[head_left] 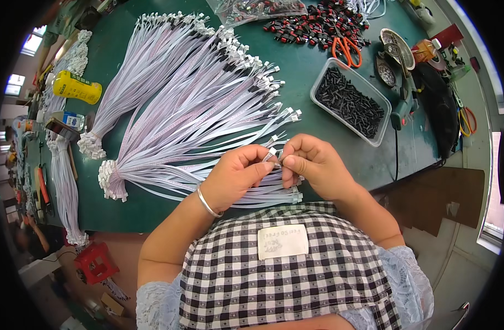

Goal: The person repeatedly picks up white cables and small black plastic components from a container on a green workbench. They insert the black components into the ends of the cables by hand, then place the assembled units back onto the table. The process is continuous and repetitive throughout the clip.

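In front of my apron, both hands meet over the near edge of a fanned-out bundle of flat white cables. My left hand is closed, pinching one cable by its small white connector between thumb and forefinger. Right beside it, my right hand has thumb and forefinger pressed together at the thin wire end by that connector. What sits between the right fingertips is too small to make out. Many of the bundle's loose ends carry white plugs and black sleeves; its other ends gather in a white clump at the left.
Right of the bundle, a clear plastic tub holds short black tubes. Beyond it lie orange-handled scissors and a pile of red-and-black parts. A teal-handled tool trails a cord. A yellow bottle lies at left.
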Demonstrator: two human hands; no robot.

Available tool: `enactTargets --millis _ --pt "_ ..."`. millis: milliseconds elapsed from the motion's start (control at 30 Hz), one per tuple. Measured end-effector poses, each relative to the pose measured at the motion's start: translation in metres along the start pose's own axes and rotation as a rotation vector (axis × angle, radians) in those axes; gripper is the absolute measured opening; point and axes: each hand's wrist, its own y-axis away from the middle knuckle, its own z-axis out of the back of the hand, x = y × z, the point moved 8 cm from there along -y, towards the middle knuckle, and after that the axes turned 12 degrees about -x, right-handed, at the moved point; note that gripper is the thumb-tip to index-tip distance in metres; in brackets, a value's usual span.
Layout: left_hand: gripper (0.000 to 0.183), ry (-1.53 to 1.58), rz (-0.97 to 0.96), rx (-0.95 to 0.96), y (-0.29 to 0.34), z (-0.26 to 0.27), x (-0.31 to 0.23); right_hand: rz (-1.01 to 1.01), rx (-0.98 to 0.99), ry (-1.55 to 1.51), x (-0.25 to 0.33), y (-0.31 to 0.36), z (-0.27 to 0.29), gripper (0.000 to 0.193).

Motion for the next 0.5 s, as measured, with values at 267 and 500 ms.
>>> enactTargets --millis 267,500 --pt "0.01 0.068 -0.036 -0.103 0.003 0.008 -0.006 0.164 -0.146 0.003 0.002 -0.004 0.005 0.01" --pt "0.011 0.095 -0.057 -0.115 0.001 0.01 -0.004 0.239 -0.203 0.091 0.007 0.001 0.01 0.011"
